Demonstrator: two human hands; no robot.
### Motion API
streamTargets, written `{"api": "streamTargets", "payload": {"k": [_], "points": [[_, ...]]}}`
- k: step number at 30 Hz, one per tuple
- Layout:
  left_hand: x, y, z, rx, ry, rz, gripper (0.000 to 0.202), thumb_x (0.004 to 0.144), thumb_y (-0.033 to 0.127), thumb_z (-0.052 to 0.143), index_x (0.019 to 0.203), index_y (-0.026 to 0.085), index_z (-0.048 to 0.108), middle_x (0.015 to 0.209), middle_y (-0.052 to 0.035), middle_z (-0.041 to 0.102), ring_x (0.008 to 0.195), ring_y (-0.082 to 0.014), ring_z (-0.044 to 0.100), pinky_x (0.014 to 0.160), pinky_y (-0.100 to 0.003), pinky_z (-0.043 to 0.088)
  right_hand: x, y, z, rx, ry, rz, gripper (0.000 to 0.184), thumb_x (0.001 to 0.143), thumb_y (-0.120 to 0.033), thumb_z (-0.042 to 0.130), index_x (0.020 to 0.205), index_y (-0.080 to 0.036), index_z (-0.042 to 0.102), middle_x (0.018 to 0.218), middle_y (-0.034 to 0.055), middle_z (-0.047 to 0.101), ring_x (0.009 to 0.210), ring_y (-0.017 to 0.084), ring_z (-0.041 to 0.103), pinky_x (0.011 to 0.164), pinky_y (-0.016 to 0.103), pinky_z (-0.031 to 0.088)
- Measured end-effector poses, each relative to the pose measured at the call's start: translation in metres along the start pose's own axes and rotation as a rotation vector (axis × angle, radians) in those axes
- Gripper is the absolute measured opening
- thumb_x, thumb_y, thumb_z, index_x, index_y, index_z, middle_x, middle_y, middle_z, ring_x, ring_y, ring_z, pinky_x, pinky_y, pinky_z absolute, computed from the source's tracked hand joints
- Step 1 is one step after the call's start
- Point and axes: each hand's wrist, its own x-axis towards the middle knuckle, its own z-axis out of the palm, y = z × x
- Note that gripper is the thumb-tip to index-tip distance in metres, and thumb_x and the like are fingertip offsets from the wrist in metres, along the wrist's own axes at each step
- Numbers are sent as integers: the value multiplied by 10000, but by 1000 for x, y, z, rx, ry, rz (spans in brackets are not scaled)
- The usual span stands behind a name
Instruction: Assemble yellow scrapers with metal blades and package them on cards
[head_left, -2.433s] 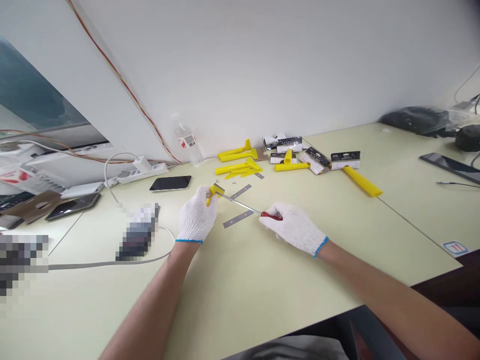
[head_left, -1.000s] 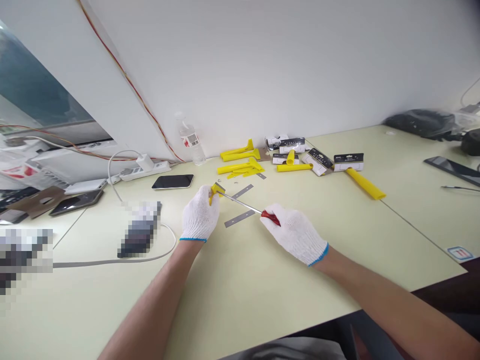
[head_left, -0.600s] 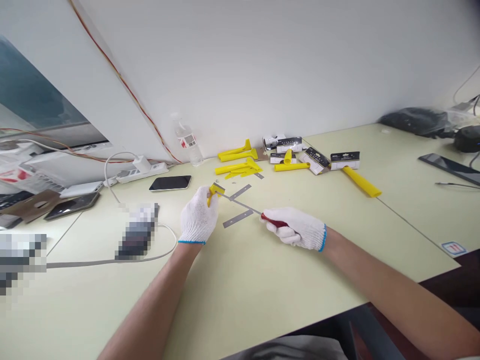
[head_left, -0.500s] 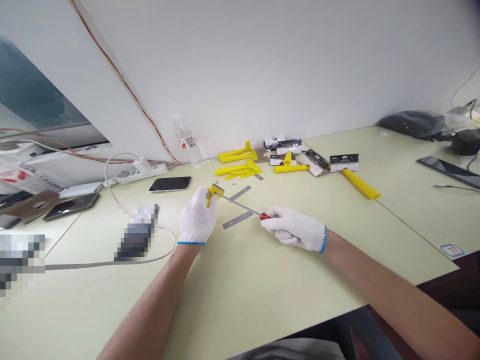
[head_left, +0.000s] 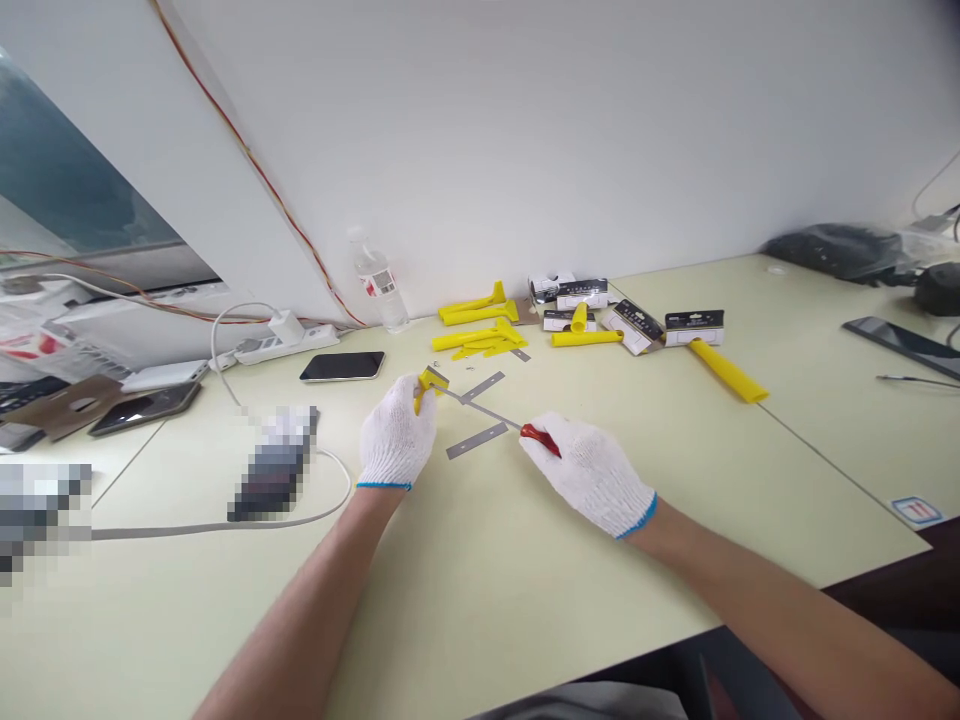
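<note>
The left hand [head_left: 396, 432] grips a yellow scraper [head_left: 425, 388], its head showing past the fingertips. The right hand [head_left: 589, 470] is closed round a red-handled screwdriver [head_left: 540, 438], whose shaft reaches across to that head. Between the hands, a flat metal blade [head_left: 478, 441] lies on the worktop [head_left: 480, 560].

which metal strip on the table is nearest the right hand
The near strip, on the person's side of the screwdriver; the middle strip and far strip lie beyond it, farther from the right hand.
</note>
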Motion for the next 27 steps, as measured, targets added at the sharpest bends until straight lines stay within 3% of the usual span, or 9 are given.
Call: {"api": "streamTargets", "payload": {"k": [6,12,18,24,27], "points": [[-1,0,1,16,14,10,219,1012,410,478,1083,263,623,1043,-34,761,879,-249,702,670,-311,368,0,-2,-3,85,-28,5,276,1035,-408,505,846,-218,569,758,17,655,651,160,567,637,303,373],[-1,2,0,19,15,25,205,1012,395,477,1049,256,623,1032,-26,759,864,-238,689,675,-306,362,4,-4,-12,195,-84,79,290,996,-413,554,784,-214,553,733,-2,636,655,147,548,620,292,370],[-1,3,1,18,-1,31,205,1008,393,486,1081,263,627,1067,-21,761,895,-243,686,691,-305,370,7,-1,-18,348,-218,187,354,972,-455,584,724,-203,578,661,-28,590,605,116,517,582,277,369],[-2,0,2,19,6,32,200,1004,399,493,1066,265,629,1042,-19,760,867,-238,687,678,-302,359,7,0,-21,651,-383,387,396,966,-530,602,754,-200,544,616,-56,500,434,53,332,423,238,219],[-2,-1,3,17,6,46,211,1006,404,491,1080,266,632,1079,-16,758,898,-241,690,689,-302,366,8,1,-20,791,-435,460,378,962,-510,620,772,-198,524,650,-50,526,399,34,289,386,219,162]]}}
